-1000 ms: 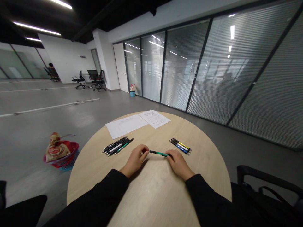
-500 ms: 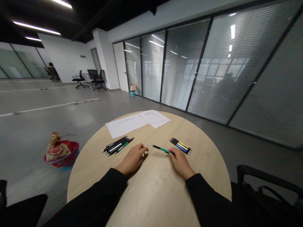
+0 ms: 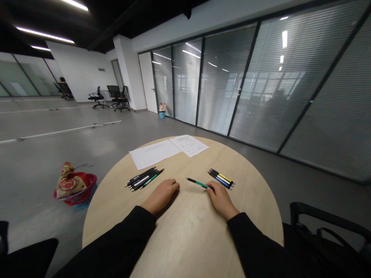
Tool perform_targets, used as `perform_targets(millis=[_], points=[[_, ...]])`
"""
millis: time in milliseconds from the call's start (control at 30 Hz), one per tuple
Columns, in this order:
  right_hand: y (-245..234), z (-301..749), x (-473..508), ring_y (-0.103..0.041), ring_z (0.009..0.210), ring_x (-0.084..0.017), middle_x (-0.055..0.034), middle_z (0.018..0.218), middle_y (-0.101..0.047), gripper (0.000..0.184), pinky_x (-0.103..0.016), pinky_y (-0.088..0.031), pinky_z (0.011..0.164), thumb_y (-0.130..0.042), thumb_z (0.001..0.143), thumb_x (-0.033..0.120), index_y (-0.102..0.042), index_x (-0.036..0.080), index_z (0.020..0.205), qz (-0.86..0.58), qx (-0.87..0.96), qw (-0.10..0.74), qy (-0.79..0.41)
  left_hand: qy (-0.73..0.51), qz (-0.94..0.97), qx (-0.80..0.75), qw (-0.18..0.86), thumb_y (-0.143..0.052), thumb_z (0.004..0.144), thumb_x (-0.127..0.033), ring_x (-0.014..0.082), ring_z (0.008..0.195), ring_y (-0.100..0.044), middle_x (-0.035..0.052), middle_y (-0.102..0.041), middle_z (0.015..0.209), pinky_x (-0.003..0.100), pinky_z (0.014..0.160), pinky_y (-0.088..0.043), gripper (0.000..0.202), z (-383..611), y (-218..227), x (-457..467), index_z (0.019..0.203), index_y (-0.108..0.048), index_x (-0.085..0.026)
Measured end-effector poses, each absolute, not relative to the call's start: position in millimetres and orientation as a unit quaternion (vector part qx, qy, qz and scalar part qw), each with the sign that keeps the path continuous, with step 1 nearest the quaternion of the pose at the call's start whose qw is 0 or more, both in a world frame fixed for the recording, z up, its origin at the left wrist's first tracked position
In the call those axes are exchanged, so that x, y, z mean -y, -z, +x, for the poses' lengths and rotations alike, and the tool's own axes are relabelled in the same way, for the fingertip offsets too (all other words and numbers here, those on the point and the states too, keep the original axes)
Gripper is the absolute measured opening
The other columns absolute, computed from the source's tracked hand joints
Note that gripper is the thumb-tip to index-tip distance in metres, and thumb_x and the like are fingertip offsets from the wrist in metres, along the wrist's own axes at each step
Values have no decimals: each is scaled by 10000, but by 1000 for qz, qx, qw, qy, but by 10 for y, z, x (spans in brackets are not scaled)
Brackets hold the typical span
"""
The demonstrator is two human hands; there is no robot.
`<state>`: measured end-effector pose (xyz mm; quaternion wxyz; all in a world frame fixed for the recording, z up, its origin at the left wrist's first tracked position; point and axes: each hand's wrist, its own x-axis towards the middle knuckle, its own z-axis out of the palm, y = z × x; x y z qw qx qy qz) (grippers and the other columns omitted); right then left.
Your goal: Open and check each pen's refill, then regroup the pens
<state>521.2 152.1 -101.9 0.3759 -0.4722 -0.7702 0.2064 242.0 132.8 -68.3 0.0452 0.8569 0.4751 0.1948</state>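
Between the thumb and fingers of my right hand (image 3: 218, 196) is the rear end of a green and black pen (image 3: 198, 183). Its black front end points left, over the tabletop. My left hand (image 3: 164, 193) rests on the table with its fingers curled in, and no object shows in it. Just left of that hand lies a bunch of mostly black pens (image 3: 141, 179), with a green and black pen (image 3: 152, 178) along its right side. Beyond my right hand several pens with yellow, white and blue barrels (image 3: 221, 178) lie side by side.
The round wooden table (image 3: 185, 243) bears two sheets of paper at its far edge, one plain-looking (image 3: 155, 153), one printed (image 3: 189, 145). A basket with a bag (image 3: 75, 187) stands at the left. A black chair (image 3: 327, 220) is close on the right.
My left hand's fingers, raised and partly spread before, have curled in and lowered to the tabletop. My right hand and its pen have stayed nearly still.
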Motion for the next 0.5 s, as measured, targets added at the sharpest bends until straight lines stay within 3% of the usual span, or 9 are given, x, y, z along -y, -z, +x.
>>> perform_targets(millis=[167,333,500], points=[[1030,5207,-1527,-622,914,-229,-67,920,-703,192,-345,-463,863,-501,896,164,-687,192,936,-469,771,378,-206,-268,818,-500,96,-405,981,-331,209,807,-577,73,-635,879,323,757,-440,256,2392,699,-1334,903,-608,-195],[1009,5183,-1506,-610,944,-232,-74,968,-703,200,-364,-456,885,-504,896,140,-681,191,972,-461,780,376,-194,-331,744,-567,119,-341,974,-437,199,673,-526,31,-572,691,312,662,-402,392,2434,667,-1338,701,-510,-212],[948,5140,-1449,-592,968,-241,-87,987,-695,201,-388,-448,914,-490,918,145,-676,192,979,-439,799,376,-168,-395,668,-598,198,-352,928,-571,158,553,-394,-20,-403,538,292,572,-303,499,2525,658,-1336,569,-360,-224]])
